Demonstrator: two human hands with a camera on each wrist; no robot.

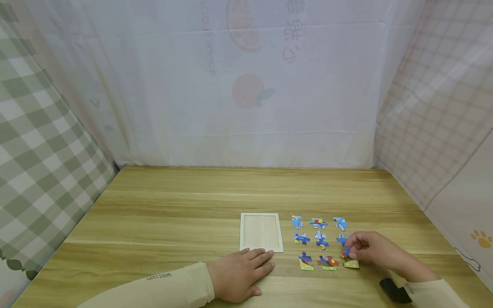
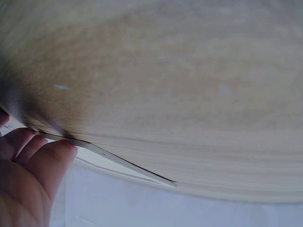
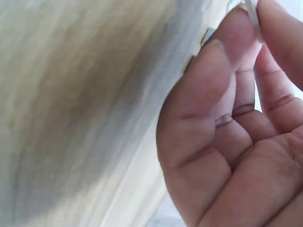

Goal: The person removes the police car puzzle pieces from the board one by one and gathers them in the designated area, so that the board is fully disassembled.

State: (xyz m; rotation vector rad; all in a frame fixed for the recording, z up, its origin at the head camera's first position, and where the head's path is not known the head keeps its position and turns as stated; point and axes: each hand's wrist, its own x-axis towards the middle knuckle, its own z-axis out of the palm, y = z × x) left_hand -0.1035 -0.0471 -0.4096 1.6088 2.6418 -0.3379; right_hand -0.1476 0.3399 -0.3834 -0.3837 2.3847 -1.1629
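Observation:
My left hand (image 1: 239, 273) lies flat beside a pale wooden puzzle frame (image 1: 242, 231), its fingertips touching the near edge. In the left wrist view, the fingers (image 2: 54, 161) rest against the edge of that frame. My right hand (image 1: 373, 250) pinches a jigsaw piece (image 1: 351, 265) with green along its bottom, at the near right corner of a grid of pieces. Seen edge-on in the right wrist view, the piece (image 3: 254, 21) sits between thumb and finger. A blue piece (image 1: 341, 240) just behind is partly covered by the right hand.
Several colourful jigsaw pieces lie spaced in rows right of the frame, among them a middle piece (image 1: 320, 239) and a red-and-yellow one (image 1: 328, 262). White cloth (image 1: 246, 149) hangs behind the wooden table (image 1: 173, 205). A black object (image 1: 395, 291) is at the right wrist.

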